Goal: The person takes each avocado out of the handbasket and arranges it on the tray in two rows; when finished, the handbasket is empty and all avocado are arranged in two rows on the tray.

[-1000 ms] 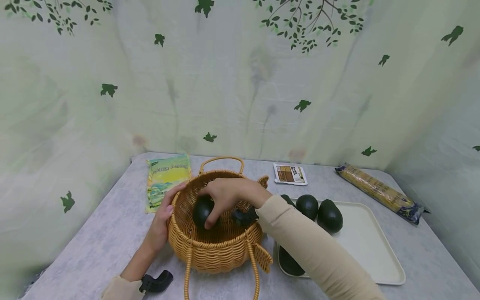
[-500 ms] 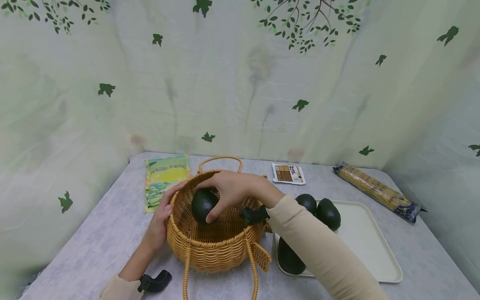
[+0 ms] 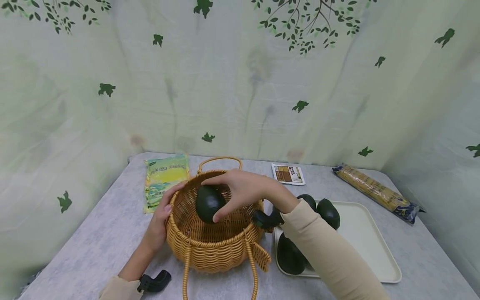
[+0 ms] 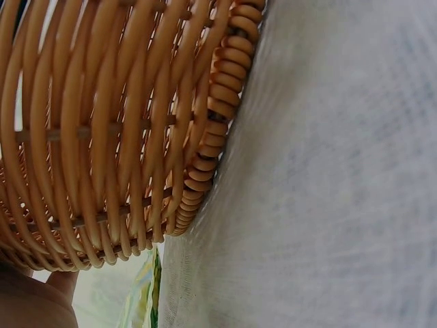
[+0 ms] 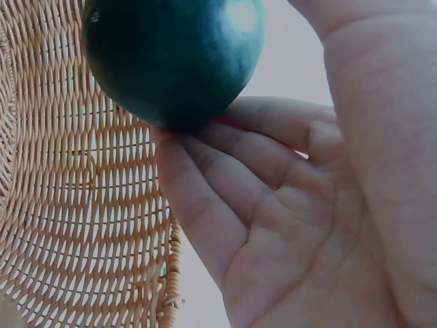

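My right hand (image 3: 243,191) holds a dark green avocado (image 3: 209,204) over the mouth of a wicker basket (image 3: 213,256), thumb on the near side and fingers on the far side. In the right wrist view the fingertips meet the underside of the smooth avocado (image 5: 174,61), with the woven wall (image 5: 75,191) beside it. On the basket's left side, my left hand (image 3: 161,218) grips the rim. The left wrist view shows the outer weave (image 4: 102,123) close up, and only a bit of the left hand (image 4: 37,301) at the corner.
Right of the basket a white tray (image 3: 369,241) holds several avocados (image 3: 290,256), partly hidden by the right sleeve (image 3: 330,250). A yellow-green packet (image 3: 166,175) lies behind left. Farther back are a small white-and-brown packet (image 3: 288,174) and a long golden package (image 3: 376,191).
My right hand has raised the avocado from inside the basket and shifted slightly right. My left hand stays at the rim.
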Action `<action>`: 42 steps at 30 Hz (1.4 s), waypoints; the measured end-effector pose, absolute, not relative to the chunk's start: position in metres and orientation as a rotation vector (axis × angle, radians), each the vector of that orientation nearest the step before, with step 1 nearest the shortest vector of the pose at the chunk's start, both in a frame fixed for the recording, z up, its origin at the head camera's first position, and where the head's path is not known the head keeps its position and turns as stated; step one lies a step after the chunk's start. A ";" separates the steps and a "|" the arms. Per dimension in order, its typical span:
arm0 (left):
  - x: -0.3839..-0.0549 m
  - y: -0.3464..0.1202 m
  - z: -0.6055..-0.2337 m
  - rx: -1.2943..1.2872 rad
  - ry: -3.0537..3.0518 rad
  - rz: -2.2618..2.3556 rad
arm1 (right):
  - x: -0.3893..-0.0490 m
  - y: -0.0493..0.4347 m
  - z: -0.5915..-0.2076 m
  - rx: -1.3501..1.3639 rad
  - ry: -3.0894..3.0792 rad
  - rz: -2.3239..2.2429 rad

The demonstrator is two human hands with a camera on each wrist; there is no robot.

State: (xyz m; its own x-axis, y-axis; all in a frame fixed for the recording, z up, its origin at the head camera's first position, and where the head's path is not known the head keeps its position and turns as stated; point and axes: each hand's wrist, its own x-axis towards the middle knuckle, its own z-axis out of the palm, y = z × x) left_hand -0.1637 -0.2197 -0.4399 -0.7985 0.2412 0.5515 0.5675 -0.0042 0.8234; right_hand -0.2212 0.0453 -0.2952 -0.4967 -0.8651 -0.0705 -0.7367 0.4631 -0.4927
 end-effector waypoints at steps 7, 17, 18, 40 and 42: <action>-0.163 -0.218 -0.438 -0.842 -2.011 -1.853 | -0.215 0.059 -0.295 -1.413 2.405 -0.683; -0.164 -0.220 -0.442 -0.826 -2.010 -1.869 | -0.201 0.086 -0.289 -1.455 2.428 -0.800; -0.164 -0.220 -0.443 -0.830 -2.014 -1.868 | -0.199 0.089 -0.289 -1.453 2.421 -0.817; -0.166 -0.220 -0.444 -0.847 -2.013 -1.917 | -0.165 0.168 -0.296 -1.353 2.524 -1.012; -0.166 -0.220 -0.443 -0.829 -2.017 -1.920 | -0.161 0.177 -0.297 -1.305 2.554 -1.008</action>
State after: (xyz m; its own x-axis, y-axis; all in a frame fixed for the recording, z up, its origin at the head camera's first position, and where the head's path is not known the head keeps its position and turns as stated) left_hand -0.1660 -0.2198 -0.4435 -0.8117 0.2358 0.5344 0.5453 -0.0220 0.8380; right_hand -0.1608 0.1769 -0.2974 -0.6269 -0.7534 0.1985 -0.6860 0.4129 -0.5991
